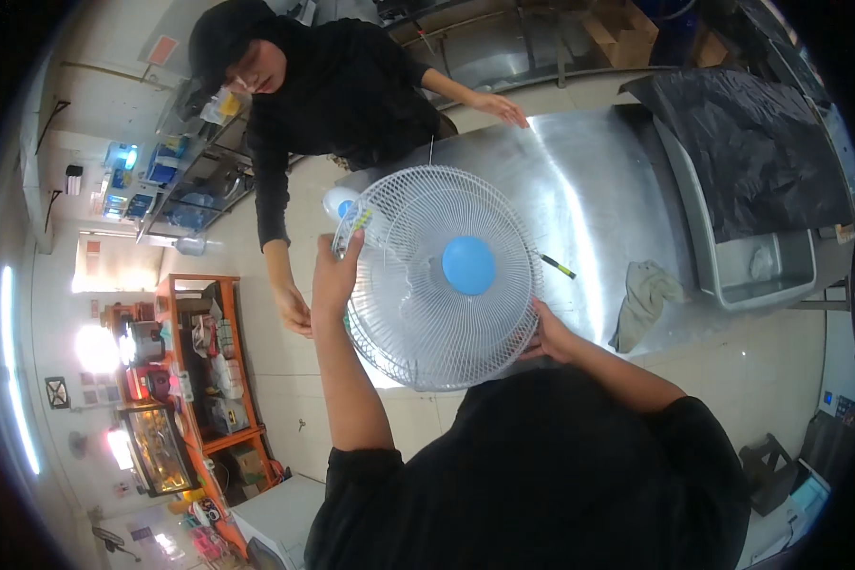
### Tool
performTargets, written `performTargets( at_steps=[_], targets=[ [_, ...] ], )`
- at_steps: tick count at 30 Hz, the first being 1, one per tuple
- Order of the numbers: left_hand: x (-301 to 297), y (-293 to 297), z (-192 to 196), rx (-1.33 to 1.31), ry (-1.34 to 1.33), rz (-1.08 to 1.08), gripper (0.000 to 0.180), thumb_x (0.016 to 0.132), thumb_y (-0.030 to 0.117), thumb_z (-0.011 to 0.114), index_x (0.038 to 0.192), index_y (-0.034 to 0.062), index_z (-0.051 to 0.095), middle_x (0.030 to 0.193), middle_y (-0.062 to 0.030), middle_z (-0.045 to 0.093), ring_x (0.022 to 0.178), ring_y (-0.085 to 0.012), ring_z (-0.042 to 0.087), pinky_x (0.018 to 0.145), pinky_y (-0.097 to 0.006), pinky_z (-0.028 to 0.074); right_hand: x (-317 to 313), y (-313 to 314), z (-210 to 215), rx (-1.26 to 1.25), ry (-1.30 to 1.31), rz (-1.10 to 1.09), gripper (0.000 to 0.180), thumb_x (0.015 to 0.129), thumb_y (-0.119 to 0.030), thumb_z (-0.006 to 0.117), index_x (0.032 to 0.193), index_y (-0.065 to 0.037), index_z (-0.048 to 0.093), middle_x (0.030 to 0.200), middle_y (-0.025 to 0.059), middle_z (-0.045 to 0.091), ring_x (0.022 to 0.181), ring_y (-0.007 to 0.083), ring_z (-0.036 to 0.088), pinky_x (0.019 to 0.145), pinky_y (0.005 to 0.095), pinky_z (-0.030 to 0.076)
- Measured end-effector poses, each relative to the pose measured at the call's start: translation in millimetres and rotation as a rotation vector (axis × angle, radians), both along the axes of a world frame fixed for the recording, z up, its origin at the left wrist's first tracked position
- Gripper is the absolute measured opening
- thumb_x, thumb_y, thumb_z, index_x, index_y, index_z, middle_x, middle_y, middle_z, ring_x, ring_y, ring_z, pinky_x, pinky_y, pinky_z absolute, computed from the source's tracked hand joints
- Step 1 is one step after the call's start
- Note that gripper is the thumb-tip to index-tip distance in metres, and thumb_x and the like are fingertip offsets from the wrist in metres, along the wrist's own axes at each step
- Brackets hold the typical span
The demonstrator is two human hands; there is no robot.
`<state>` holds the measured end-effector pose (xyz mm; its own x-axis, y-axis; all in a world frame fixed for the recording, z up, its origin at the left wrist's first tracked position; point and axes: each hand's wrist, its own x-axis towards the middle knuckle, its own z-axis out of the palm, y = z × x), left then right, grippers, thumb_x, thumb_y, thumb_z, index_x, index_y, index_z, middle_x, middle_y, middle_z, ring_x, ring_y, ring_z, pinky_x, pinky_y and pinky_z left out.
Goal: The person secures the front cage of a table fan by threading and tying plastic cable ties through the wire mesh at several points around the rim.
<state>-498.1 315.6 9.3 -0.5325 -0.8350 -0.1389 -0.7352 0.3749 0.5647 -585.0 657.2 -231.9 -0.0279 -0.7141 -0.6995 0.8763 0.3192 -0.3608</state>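
Note:
A fan head with a round white wire grille [418,313] and a blue centre cap [468,266] is tilted up in front of me, over the metal table. My left hand [335,275] grips its left rim, thumb and fingers closed round the edge. At the lower right rim, my right hand [551,334] holds the grille with its fingers partly behind it. Past the left rim shows a white rounded part [338,201] with a blue middle. A screwdriver [558,266] with a green and black handle lies on the table just right of the fan.
The shiny metal table [598,199] carries a crumpled grey cloth [646,299] and a grey bin [765,294] partly covered by black plastic [741,142]. Across from me stands a co-worker [342,90], one hand near my left forearm. An orange shelf [242,351] stands left.

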Motion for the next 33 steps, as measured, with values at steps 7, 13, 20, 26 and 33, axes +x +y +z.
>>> performTargets(
  at_steps=[7,13,20,26,33],
  targets=[
    [-12,-7,3,0.04,-0.031,-0.038,0.073,0.093,0.058,0.062,0.129,-0.0046,0.051,0.112,-0.0273,0.067,0.106,-0.0353,0.066,0.093,-0.04,0.049,-32,35,0,0.069,0.177,0.032,0.069,0.099,-0.06,0.049,0.138,-0.004,0.052,0.113,0.0211,0.069,0.098,0.0287,0.07,0.086,0.0409,0.057],
    [-4,-8,12,0.126,-0.072,-0.092,0.083,0.092,0.06,0.063,0.142,-0.0037,0.045,0.126,-0.0242,0.062,0.116,-0.0307,0.06,0.1,-0.036,0.045,-41,84,-13,0.265,1.499,0.209,0.023,0.086,-0.017,0.069,0.105,-0.004,0.068,0.099,0.0144,0.065,0.088,0.0257,0.068,0.073,0.0401,0.056],
    [11,15,18,0.066,-0.008,-0.057,0.075,0.096,0.055,0.059,0.14,-0.0036,0.047,0.133,-0.0234,0.057,0.121,-0.0315,0.057,0.104,-0.037,0.043,-44,69,-43,0.275,2.027,0.531,0.01,0.085,-0.014,0.061,0.088,-0.005,0.064,0.094,0.0083,0.058,0.095,0.0264,0.062,0.07,0.0394,0.057],
    [42,28,13,-0.166,0.32,0.007,0.047,0.1,0.03,0.059,0.135,-0.0017,0.053,0.133,-0.02,0.058,0.122,-0.0276,0.057,0.104,-0.038,0.043,-49,79,-56,0.317,1.98,0.605,0.011,0.083,-0.013,0.059,0.087,-0.006,0.065,0.096,0.0113,0.063,0.093,0.0298,0.066,0.072,0.0416,0.057],
    [54,177,1,-0.328,0.682,-0.68,0.033,0.068,-0.011,0.064,0.096,0.0064,0.068,0.102,-0.0099,0.07,0.1,-0.0315,0.066,0.086,-0.042,0.052,-64,108,121,0.18,1.648,0.667,0.013,0.081,-0.015,0.063,0.084,-0.004,0.068,0.086,0.0173,0.069,0.084,0.034,0.069,0.074,0.046,0.054]
  ],
)
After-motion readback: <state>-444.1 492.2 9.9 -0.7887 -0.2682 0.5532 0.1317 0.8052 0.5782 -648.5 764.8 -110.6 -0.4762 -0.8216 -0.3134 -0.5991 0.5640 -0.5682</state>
